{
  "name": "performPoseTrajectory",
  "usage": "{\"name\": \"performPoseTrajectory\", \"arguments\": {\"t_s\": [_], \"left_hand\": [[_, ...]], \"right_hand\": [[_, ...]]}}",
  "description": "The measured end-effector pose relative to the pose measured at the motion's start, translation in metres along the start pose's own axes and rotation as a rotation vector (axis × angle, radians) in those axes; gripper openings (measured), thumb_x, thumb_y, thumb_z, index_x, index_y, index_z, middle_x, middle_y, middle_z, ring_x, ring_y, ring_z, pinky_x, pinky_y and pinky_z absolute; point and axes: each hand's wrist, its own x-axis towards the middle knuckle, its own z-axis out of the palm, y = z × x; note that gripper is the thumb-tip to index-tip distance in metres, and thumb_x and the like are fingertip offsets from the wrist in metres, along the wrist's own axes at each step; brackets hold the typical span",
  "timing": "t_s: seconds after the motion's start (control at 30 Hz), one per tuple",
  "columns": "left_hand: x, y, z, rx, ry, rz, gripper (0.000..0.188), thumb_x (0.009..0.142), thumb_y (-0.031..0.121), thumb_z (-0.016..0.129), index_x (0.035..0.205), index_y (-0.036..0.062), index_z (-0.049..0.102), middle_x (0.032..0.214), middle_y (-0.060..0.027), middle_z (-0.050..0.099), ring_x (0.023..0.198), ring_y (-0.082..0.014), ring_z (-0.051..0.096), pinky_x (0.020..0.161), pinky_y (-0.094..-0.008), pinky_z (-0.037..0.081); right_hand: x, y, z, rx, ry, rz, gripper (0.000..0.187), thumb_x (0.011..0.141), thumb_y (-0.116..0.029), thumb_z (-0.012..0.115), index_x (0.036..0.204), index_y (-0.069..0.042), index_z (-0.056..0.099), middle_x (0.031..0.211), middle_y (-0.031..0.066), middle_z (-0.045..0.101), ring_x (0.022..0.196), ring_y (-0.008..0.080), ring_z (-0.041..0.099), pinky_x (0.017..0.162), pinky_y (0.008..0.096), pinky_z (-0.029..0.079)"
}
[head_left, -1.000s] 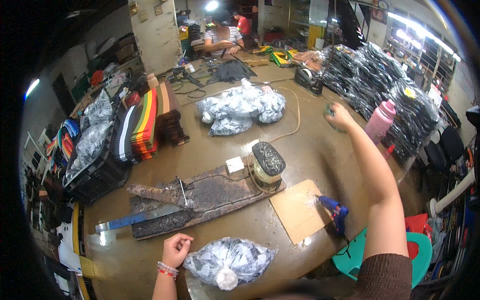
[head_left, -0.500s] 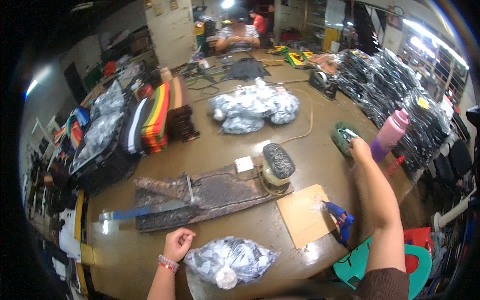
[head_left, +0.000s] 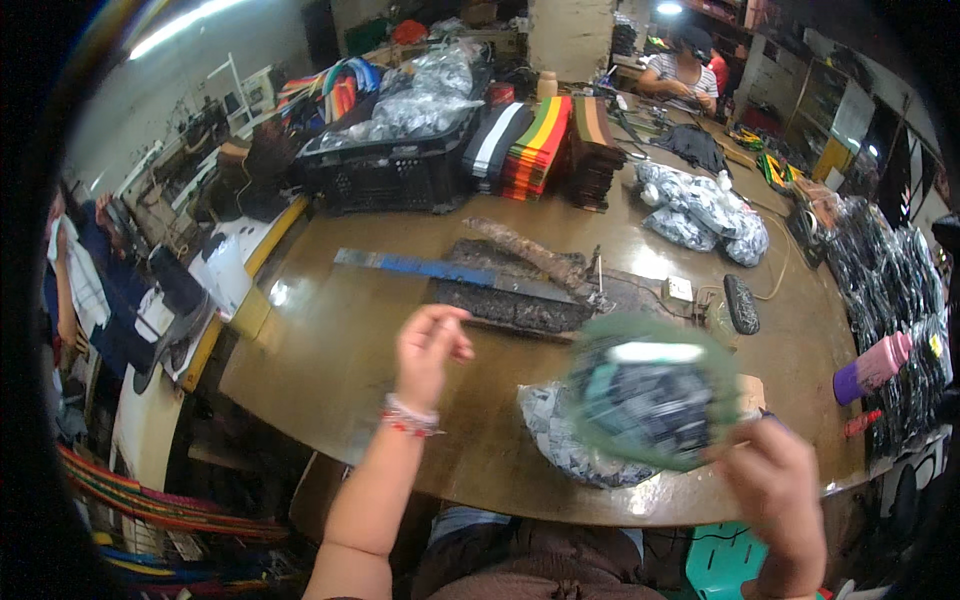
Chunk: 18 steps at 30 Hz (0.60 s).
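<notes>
My right hand grips the rim of a round green container, raised over the near part of the table and smeared by motion. Inside lie small dark and pale pieces, too blurred to name, with a white stick-like thing across the top. Partly behind the container rests a clear plastic bag of grey-and-white pieces. My left hand is in the air left of it, fingers bent but apart and holding nothing. Beyond that hand lies a blue metal bar by a dark worn board.
A black crate of bagged goods and stacked coloured straps stand at the back. More filled bags lie far right. A pink-and-purple bottle stands near wrapped black goods. Another person sits at the far end.
My right hand has brought the green container from the table's right side toward the middle. My left hand has lifted forward from beside the plastic bag. The view has swung left.
</notes>
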Motion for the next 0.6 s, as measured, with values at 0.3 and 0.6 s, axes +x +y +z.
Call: {"name": "performPoseTrajectory", "arguments": {"t_s": [0.3, 0.6], "left_hand": [[-0.065, 0.118, -0.094, 0.824, -0.173, 0.18, 0.016, 0.09, 0.019, 0.061, 0.097, 0.0049, 0.064, 0.083, -0.0048, 0.064, 0.073, -0.0148, 0.058, 0.069, -0.027, 0.048], [-0.082, 0.057, -0.089, 1.493, -0.284, 0.084, 0.024, 0.074, 0.017, 0.073, 0.094, 0.0062, 0.067, 0.087, -0.0071, 0.064, 0.088, -0.0287, 0.056, 0.081, -0.0395, 0.047]], "right_hand": [[0.067, -0.125, 0.178, 0.281, 0.052, -0.612, 0.021, 0.075, -0.016, 0.057, 0.094, -0.007, 0.059, 0.089, 0.0042, 0.05, 0.078, 0.0163, 0.055, 0.061, 0.028, 0.048], [0.06, -0.115, 0.213, 0.322, 0.033, -0.436, 0.026, 0.078, -0.014, 0.065, 0.103, -0.007, 0.063, 0.099, 0.0076, 0.055, 0.08, 0.0215, 0.061, 0.065, 0.0316, 0.051]]}}
